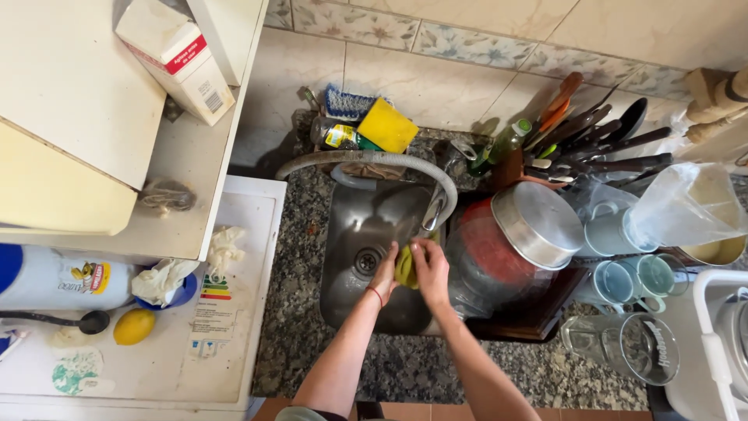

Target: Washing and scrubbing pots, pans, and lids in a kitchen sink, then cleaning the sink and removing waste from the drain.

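Both of my hands are over the steel sink (351,234), pressed together around a yellow-green cloth (404,269). My left hand (385,269) grips the cloth's left side and has a thin red band on its wrist. My right hand (431,265) closes over the cloth from the right. A curved grey hose faucet (374,158) arches over the basin, with its spout just above my hands. The drain (366,260) lies to the left of my left hand.
A drying rack right of the sink holds a red-tinted glass bowl (483,257), a metal pot lid (538,224), mugs (615,282), a glass jug (623,343) and utensils (592,140). Sponges (386,125) and a green bottle (499,148) stand behind the sink. A lemon (134,326) lies on the white appliance at left.
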